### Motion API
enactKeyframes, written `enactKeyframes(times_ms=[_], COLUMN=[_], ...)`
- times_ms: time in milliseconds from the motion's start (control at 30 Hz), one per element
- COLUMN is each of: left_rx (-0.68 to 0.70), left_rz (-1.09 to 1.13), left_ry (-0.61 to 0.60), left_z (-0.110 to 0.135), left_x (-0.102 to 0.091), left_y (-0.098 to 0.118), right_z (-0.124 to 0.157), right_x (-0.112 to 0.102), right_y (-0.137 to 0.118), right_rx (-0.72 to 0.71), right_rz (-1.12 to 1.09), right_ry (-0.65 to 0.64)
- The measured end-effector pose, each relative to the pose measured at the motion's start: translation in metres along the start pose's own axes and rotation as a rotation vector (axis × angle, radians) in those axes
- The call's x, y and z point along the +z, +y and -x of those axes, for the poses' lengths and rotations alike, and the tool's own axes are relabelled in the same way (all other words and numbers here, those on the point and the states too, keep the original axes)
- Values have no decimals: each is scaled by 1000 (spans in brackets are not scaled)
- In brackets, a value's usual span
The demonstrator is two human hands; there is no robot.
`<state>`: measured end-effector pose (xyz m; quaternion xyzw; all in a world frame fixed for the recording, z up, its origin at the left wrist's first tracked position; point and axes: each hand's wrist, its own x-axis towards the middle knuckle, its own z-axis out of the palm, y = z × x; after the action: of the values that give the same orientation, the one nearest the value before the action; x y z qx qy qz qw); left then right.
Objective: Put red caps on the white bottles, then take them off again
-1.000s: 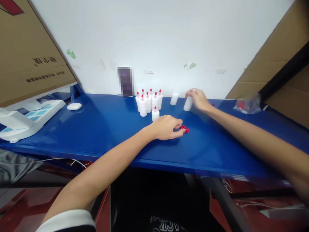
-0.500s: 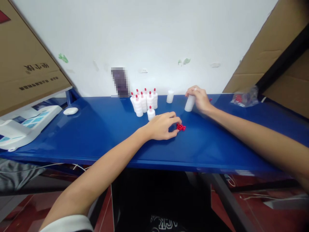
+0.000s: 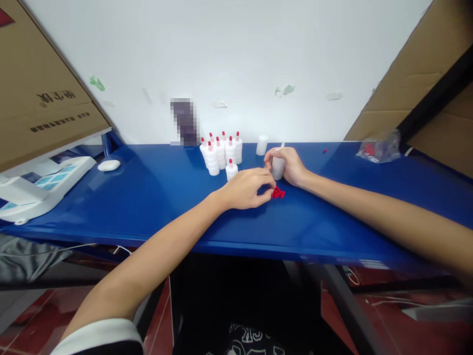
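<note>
My right hand (image 3: 288, 164) is wrapped round a small white uncapped bottle (image 3: 278, 168), held upright just above the blue table (image 3: 148, 197). My left hand (image 3: 248, 188) rests on the table beside it, fingers curled and pinched next to a little pile of red caps (image 3: 278, 194); whether a cap is between the fingertips is hidden. A cluster of white bottles with red caps (image 3: 220, 152) stands behind my left hand. One more uncapped white bottle (image 3: 261, 145) stands further back.
A white scale-like device (image 3: 35, 187) and a white oval object (image 3: 108, 165) lie at the left. A clear bag with red pieces (image 3: 377, 149) lies at the far right, a stray red cap (image 3: 324, 151) near it. Cardboard boxes (image 3: 40, 93) lean at both sides.
My right hand has carried the uncapped bottle from the back of the table leftward and nearer, close to my left hand. My left hand stays at the red caps, fingers more pinched.
</note>
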<state>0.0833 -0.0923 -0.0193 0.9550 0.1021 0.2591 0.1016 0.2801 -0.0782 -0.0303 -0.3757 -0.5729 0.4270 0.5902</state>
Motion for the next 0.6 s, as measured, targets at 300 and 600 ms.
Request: enactKeyframes(times_ms=[300,600], left_rx=[-89,-27], left_rz=[-121,-40], left_ry=[-42,-87], left_z=[-3,2], left_x=[-5,-5], left_y=[4,0], right_z=[-17,-2], right_x=[16,19], right_y=[2,-6], right_rx=[73,-82], right_rz=[-84,168], right_ry=[-140,-30])
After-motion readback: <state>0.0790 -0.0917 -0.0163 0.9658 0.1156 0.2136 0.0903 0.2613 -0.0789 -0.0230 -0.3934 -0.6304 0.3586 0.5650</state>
